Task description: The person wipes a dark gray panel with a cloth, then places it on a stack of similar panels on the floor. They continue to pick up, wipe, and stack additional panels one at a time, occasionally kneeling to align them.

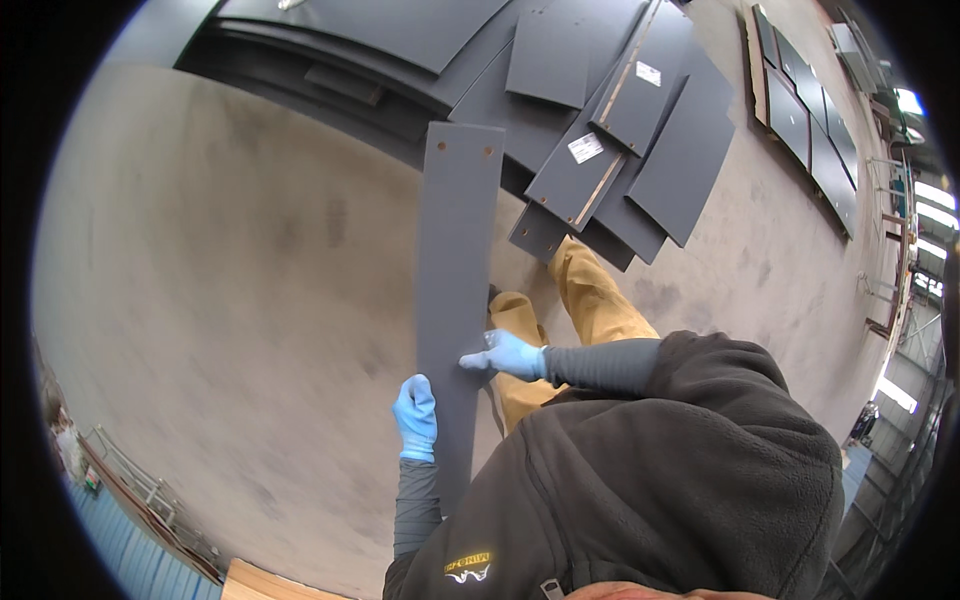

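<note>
A long dark grey board (458, 240) with two round holes near its far end extends away from my body. My left hand (415, 410), in a light blue glove, grips the board's left edge. On the opposite edge my gloved right hand (508, 356) is closed, its thumb lying over the top face. The undersides of both grips are hidden. Beyond the board's far end lies a pile of similar grey panels (680, 150), some bearing white labels (585, 148).
Bare concrete floor (220, 300) spreads to the left. More dark panels (800, 110) lie at the far right. A metal frame (145, 480) stands at the lower left, near a wooden surface (265, 582). My legs in tan trousers (595, 290) are beside the panel pile.
</note>
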### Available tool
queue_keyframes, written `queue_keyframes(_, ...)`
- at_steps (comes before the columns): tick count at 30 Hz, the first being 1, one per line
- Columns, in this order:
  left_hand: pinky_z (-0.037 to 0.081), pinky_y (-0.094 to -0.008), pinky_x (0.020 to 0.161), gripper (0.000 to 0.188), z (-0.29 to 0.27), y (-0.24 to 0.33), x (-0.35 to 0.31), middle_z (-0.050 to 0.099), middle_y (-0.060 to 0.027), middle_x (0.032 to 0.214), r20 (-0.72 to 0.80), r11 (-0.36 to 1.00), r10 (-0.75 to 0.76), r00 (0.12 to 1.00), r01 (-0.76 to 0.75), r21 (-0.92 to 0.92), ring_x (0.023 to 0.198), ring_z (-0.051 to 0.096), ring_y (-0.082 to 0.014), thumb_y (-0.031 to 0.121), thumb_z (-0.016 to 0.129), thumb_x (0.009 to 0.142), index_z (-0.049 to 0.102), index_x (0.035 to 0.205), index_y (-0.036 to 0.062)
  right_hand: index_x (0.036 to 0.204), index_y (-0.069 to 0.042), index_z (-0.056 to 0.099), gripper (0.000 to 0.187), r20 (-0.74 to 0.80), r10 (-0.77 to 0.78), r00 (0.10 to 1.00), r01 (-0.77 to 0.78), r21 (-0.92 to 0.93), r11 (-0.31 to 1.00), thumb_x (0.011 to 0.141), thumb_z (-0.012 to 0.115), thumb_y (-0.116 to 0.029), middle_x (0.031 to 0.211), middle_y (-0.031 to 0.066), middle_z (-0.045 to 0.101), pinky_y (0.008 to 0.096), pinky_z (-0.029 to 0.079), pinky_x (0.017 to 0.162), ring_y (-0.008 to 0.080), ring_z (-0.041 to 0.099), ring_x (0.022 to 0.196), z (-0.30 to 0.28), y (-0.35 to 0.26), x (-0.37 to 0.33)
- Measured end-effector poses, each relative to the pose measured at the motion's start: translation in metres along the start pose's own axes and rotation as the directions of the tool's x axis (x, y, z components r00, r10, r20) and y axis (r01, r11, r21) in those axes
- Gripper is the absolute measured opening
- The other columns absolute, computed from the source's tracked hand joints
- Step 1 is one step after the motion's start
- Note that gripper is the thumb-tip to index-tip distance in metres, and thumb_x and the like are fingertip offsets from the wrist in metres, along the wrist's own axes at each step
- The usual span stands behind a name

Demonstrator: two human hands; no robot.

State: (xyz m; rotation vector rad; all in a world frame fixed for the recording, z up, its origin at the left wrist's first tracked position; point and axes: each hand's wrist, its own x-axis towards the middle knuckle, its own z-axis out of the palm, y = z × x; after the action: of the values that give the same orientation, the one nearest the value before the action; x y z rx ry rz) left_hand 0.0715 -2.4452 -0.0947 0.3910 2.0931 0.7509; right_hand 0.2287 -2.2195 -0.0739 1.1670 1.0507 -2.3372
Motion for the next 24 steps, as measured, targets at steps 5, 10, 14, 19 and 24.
queue_keyframes(5, 0.052, -0.0299, 0.086, 0.052, 0.017, 0.036, -0.010, 0.072, -0.0031, 0.102, 0.376, 0.994, 0.059, 0.925, -0.020, -0.107, 0.097, 0.063, -0.0109, 0.043, 0.060, 0.108, 0.068, 0.123, -0.0062, 0.126, 0.003, 0.070, 0.040, -0.272, -0.301, 0.914, 0.310, -0.009, 0.951, 0.101, 0.074, -0.027, 0.113, 0.0065, 0.075, 0.0292, 0.059, 0.088, 0.0143, 0.071, 0.099, -0.098, -0.053, -0.051)
queue_keyframes(10, 0.054, -0.0305, 0.091, 0.050, 0.099, 0.130, -0.025, 0.077, -0.0088, 0.110, 0.366, 0.980, 0.034, 0.930, 0.041, -0.196, 0.103, 0.068, -0.0130, 0.040, 0.072, 0.101, 0.070, 0.126, -0.0038, 0.126, 0.006, 0.065, 0.040, -0.497, -0.343, 0.797, 0.464, 0.141, 0.874, 0.103, 0.070, -0.026, 0.106, 0.0103, 0.075, 0.0304, 0.062, 0.080, 0.0170, 0.073, 0.090, -0.236, -0.103, -0.120)
queue_keyframes(14, 0.055, -0.0345, 0.094, 0.056, 0.189, 0.224, -0.001, 0.078, -0.0139, 0.112, 0.324, 0.994, 0.093, 0.941, -0.066, -0.091, 0.106, 0.072, -0.0194, 0.046, 0.074, 0.098, 0.070, 0.127, -0.0026, 0.121, -0.001, 0.064, 0.032, -0.672, -0.284, 0.684, 0.496, 0.142, 0.857, 0.106, 0.066, -0.029, 0.096, 0.0060, 0.074, 0.0324, 0.062, 0.061, 0.0156, 0.073, 0.075, -0.347, -0.120, -0.158)
queue_keyframes(19, 0.055, -0.0403, 0.094, 0.066, 0.306, 0.306, 0.033, 0.077, -0.0211, 0.116, 0.321, 0.978, 0.101, 0.942, -0.154, 0.142, 0.108, 0.074, -0.0324, 0.056, 0.069, 0.097, 0.070, 0.127, -0.0027, 0.100, -0.004, 0.067, 0.028, -0.810, -0.246, 0.533, 0.337, -0.064, 0.939, 0.102, 0.070, -0.032, 0.089, 0.0053, 0.070, 0.0326, 0.059, 0.057, 0.0154, 0.069, 0.073, -0.483, -0.120, -0.164)
queue_keyframes(24, 0.056, -0.0389, 0.094, 0.060, 0.396, 0.355, 0.062, 0.079, -0.0176, 0.111, 0.301, 0.979, 0.122, 0.946, -0.164, 0.120, 0.104, 0.074, -0.0272, 0.051, 0.073, 0.096, 0.072, 0.122, -0.0030, 0.147, 0.018, 0.047, 0.085, -0.856, -0.174, 0.486, 0.181, -0.096, 0.979, 0.093, 0.074, -0.042, 0.148, 0.0360, 0.055, 0.0405, 0.047, 0.115, 0.0415, 0.055, 0.141, -0.592, -0.125, -0.163)
